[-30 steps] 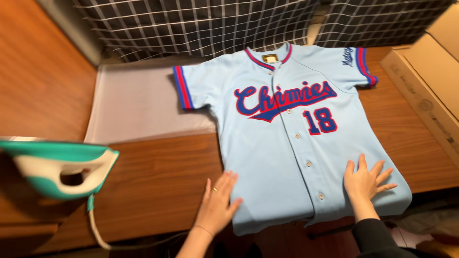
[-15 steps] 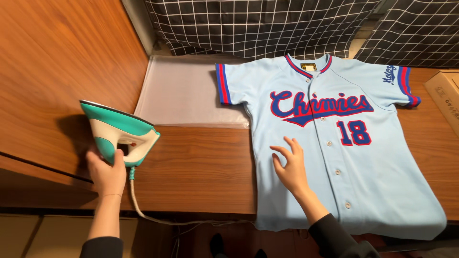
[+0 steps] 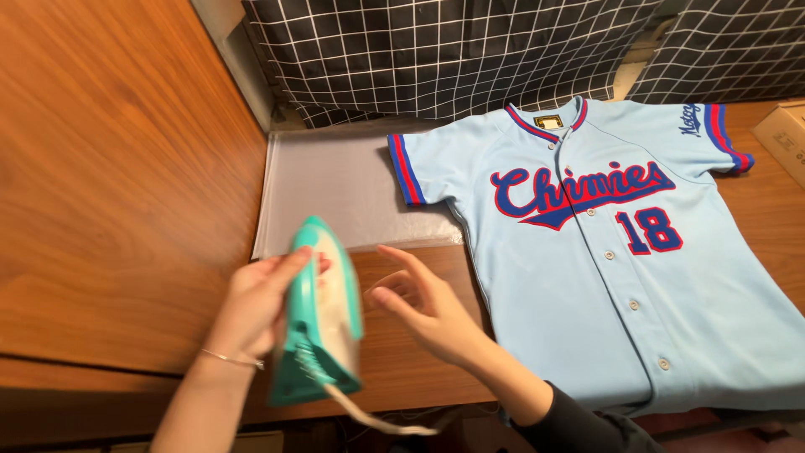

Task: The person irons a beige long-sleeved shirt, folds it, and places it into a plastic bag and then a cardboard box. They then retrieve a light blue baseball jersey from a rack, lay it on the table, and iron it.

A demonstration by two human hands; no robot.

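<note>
With the left hand [image 3: 260,306] clamped on the teal-and-white steam iron [image 3: 323,323] and the right hand [image 3: 419,306] open beside it, steady both above the wooden surface [image 3: 126,210] before meeting the light-blue button-front jersey [image 3: 604,252]

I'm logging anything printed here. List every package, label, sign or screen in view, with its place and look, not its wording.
Cardboard box: right edge of the wooden table, tan, mostly cut off.
Neck label: inside the collar of the light blue jersey, small gold and dark rectangle.
Chest crest: across the jersey front, blue script edged red, with a number below.
Sleeve patch: on the jersey's far sleeve, small blue script.
No signs or screens.
</note>
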